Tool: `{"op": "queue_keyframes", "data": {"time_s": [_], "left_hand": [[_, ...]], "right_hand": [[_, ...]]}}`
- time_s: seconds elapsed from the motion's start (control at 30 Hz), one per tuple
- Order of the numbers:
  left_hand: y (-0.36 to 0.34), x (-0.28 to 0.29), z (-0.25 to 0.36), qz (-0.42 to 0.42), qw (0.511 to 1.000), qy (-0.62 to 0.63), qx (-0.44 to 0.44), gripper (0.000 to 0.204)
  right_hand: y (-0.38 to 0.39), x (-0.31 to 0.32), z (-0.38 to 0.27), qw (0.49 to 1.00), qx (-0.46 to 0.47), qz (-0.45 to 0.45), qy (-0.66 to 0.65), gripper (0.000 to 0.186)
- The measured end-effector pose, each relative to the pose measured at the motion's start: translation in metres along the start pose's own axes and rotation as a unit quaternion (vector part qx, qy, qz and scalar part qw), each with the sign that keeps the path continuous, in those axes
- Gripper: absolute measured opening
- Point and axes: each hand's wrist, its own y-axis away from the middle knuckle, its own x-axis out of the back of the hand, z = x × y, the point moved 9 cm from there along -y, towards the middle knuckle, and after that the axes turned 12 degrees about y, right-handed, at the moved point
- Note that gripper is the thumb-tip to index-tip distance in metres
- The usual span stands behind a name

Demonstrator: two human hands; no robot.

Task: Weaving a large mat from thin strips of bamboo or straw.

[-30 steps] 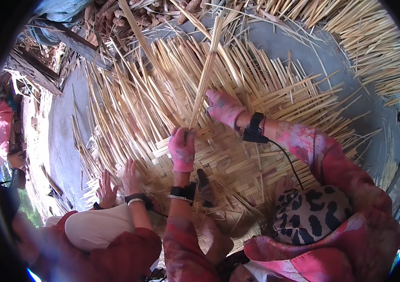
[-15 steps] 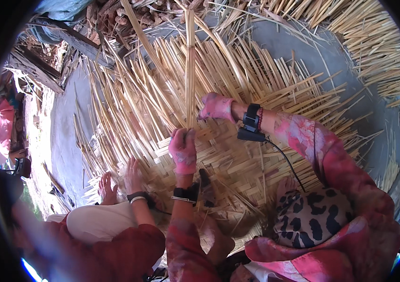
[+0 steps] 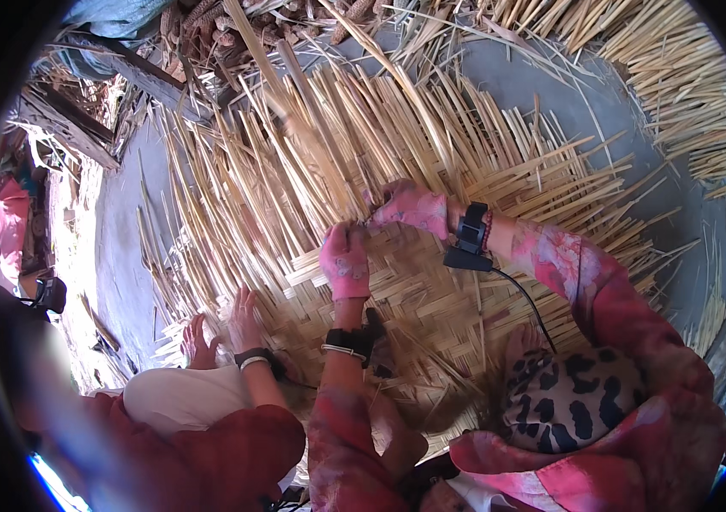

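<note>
A half-woven mat [image 3: 414,277] of pale flattened reed strips lies before me, its loose strips [image 3: 209,188] fanning out on the far side. My left hand [image 3: 345,260], in a pink glove, is closed at the edge of the weave, gripping the base of a long reed strip [image 3: 320,115] that slants up and to the left. My right hand [image 3: 410,209], also gloved in pink, is right beside it, fingers closed around strips at the same spot. Exactly which strip each hand pinches is partly hidden by the fingers.
At the left, a co-worker's bare hands [image 3: 243,320] press flat on the mat's edge. Bundled reeds [image 3: 696,85] lie at the far right; corn cobs [image 3: 209,21] and wooden beams [image 3: 64,124] sit at the far left. A cable [image 3: 525,294] hangs from my right wrist device.
The long strip has swung from upright to leaning left. My left hand has moved up and right, my right hand slightly right and down, so they now meet. The co-worker's hands barely moved.
</note>
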Motion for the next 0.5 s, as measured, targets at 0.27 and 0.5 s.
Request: {"op": "queue_keyframes", "data": {"time_s": [0.27,0.5], "left_hand": [[-0.009,-0.010,0.018,-0.185,0.975,0.099,0.074,0.017],[0.032,0.022,0.039,-0.099,0.897,-0.338,-0.266,0.061]], "right_hand": [[0.075,0.036,0.033,0.867,-0.097,0.269,-0.407,0.026],[0.064,0.050,-0.028,0.887,0.112,0.233,0.383,0.024]]}}
